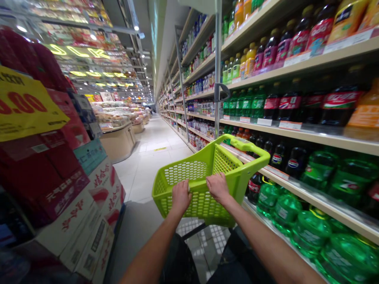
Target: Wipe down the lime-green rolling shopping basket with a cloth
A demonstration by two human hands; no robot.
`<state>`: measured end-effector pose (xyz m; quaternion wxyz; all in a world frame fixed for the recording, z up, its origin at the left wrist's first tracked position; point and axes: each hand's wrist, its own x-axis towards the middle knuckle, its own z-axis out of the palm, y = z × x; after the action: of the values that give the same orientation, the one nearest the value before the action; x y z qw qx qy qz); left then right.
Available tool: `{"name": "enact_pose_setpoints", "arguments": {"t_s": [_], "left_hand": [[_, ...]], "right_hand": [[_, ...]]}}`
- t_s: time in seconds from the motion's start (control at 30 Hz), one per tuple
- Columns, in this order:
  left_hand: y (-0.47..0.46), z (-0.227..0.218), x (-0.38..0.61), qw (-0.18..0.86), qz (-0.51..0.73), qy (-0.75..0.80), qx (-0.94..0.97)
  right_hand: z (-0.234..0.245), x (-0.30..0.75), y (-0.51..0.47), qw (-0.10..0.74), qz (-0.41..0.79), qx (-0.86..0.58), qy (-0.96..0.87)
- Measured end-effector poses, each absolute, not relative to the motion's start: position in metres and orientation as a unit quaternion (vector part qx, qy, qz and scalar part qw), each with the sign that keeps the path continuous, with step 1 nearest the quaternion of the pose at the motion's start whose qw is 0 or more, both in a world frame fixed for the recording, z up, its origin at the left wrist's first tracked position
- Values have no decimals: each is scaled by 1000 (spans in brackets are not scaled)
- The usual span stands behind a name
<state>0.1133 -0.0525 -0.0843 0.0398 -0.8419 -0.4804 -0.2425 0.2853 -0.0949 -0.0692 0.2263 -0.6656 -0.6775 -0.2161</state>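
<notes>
Beside the shelving of a supermarket aisle, at near centre, stands a lime-green shopping cart [201, 199] with perforated walls, seen from one side. Its raised handle [247, 146] lies to the right, close to the shelves. Left hand [181, 196]: closed, the fingers curled over the near rim of the cart. Right hand [218, 186]: likewise closed on the same rim, a short way to the right and nearer the handle. Both forearms reach inward from the near edge, with dark trousers [180, 262] between and below them.

Along the right, shelves [325, 140] recede into the distance. Dark cola bottles [290, 101] stand upright on a middle level; large green bottles [310, 232] occupy the lowest, just right of the cart. At near left rises a stack of cartons [85, 232], with a yellow price sign [29, 104] above. Farther off on the left, a rounded display counter [120, 142] borders the pale tiled floor [146, 167]. Glowing yellow signs [78, 51] hang overhead at far left.
</notes>
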Motion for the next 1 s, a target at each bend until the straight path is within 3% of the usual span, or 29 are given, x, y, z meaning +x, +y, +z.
{"name": "enact_pose_setpoints", "arguments": {"t_s": [0.17, 0.3, 0.67, 0.8, 1.0], "left_hand": [[-33, -92, 65, -22, -248, -395, -884], [-23, -104, 5, -35, -291, -461, -837], [-30, -95, 87, 0, -263, -449, -854], [-21, -97, 60, -37, -269, -400, -875], [-9, -103, -7, -22, -334, -476, -813]], "right_hand": [[-68, 298, -97, 209, -220, -646, -701], [-70, 298, -96, 225, -216, -647, -696], [-75, 295, -94, 244, -234, -650, -680], [-73, 300, -97, 240, -232, -639, -693], [-77, 303, -99, 256, -237, -621, -702]]}}
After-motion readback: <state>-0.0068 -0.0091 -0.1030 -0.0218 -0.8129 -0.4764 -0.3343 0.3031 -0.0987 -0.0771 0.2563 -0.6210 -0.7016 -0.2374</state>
